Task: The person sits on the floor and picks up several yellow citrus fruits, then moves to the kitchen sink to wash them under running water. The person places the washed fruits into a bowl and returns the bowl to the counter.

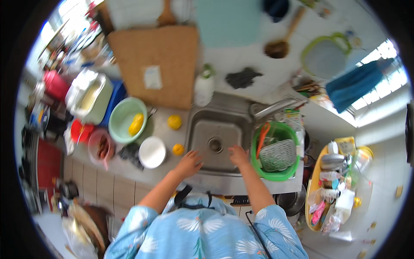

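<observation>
A metal sink (202,129) with a drain in its floor lies in front of me. My left hand (190,163) is over its near left edge, fingers apart and holding nothing. Above the near right part of the basin is my right hand (238,154), also with nothing visible in its slightly curled, parted fingers. A small round yellow-orange thing (178,149), like a fruit, sits on the counter just beyond my left hand, and a larger yellow one (174,122) lies farther back. Right of the sink, near my right hand, a green basin (276,176) holds a grey perforated basket (278,155) and an orange-handled tool (263,139).
A white bowl (152,152) stands left of the sink. Behind it, a pale green basin (115,115) contains a long yellow thing (136,124). A large wooden board (151,52) leans at the back beside a white bottle (203,90). The faucet (274,108) reaches over the sink's back right.
</observation>
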Tool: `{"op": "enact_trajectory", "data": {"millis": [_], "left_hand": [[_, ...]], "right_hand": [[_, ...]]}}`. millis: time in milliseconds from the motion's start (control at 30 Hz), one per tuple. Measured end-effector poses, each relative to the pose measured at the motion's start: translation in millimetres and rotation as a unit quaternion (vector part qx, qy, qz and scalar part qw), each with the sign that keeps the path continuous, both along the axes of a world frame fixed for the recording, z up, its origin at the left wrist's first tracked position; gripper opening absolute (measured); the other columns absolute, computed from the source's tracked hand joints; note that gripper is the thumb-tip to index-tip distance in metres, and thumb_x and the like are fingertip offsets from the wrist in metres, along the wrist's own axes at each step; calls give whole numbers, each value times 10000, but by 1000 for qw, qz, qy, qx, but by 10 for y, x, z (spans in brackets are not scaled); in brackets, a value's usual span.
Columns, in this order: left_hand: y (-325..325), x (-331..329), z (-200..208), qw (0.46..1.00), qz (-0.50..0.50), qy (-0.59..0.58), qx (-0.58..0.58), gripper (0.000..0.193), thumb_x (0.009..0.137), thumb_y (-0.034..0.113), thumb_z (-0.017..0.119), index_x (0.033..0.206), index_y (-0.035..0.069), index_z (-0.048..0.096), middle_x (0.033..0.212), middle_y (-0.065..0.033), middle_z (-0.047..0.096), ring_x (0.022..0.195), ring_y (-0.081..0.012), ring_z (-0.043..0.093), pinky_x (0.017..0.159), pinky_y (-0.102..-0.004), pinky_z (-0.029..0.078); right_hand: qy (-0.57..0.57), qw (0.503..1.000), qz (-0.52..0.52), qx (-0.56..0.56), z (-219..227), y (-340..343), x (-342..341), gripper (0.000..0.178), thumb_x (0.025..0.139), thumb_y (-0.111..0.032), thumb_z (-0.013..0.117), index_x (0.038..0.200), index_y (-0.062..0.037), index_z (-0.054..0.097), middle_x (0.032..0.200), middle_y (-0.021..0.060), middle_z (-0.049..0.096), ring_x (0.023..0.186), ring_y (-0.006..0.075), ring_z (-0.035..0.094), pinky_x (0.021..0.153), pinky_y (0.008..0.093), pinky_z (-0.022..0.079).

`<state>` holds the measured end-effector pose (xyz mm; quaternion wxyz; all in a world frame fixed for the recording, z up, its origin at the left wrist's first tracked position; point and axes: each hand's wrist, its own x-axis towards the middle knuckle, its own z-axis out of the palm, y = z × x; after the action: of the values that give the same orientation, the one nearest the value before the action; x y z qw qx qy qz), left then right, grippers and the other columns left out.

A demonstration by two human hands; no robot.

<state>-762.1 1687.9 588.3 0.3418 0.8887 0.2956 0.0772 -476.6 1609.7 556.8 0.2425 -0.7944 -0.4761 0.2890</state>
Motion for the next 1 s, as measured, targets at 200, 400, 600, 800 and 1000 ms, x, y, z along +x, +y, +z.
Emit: {"op": "enact_trajectory", "data": {"millis": [200, 400, 600, 800, 1000], "left_hand": [[147, 36, 477, 994, 61, -82, -41, 306, 895, 195, 631, 1184, 98, 657, 1362, -171, 537, 1330, -375, 425, 1080, -451, 375], [357, 1638, 2344, 947, -99, -296, 72, 296, 881, 68, 616, 1173, 88, 661, 1325, -135, 575, 1277, -346, 481, 1076, -428, 365], [412, 3022, 3528, 894, -149, -423, -17, 551, 961, 249, 588, 1445, 69, 397, 1438, -186, 435, 1304, -277, 439, 1060, -394, 383], [-56, 3931, 4145, 733, -227, -480, -425, 497, 995, 467, 469, 1150, 9, 581, 1014, -93, 644, 887, -163, 606, 826, -323, 501], [-57, 4082, 4167, 847, -49, -480, -223, 520, 1015, 406, 366, 1052, -45, 621, 986, -293, 630, 942, -409, 631, 863, -436, 489]], "right_hand": [[-170, 866, -326, 339, 1540, 94, 1347, 490, 875, -147, 638, 1305, 19, 472, 1259, 199, 531, 1208, 345, 499, 1048, 398, 364], [-124, 750, -354, 545, 3309, 64, 3477, 560, 902, -246, 653, 1336, 46, 453, 1226, 199, 573, 1094, 290, 578, 948, 366, 446], [-46, 831, -256, 491, 4045, 115, 1831, 392, 947, -336, 605, 1098, 25, 623, 962, 87, 669, 863, 159, 608, 803, 296, 467], [379, 704, -177, 574, 4529, -86, 1743, 419, 983, -338, 540, 1282, -43, 539, 1191, 96, 621, 1087, 215, 611, 964, 359, 497], [32, 742, -140, 655, 4107, 129, 1985, 427, 958, -300, 566, 1273, -12, 566, 1138, 158, 637, 942, 243, 655, 840, 362, 531]]}}
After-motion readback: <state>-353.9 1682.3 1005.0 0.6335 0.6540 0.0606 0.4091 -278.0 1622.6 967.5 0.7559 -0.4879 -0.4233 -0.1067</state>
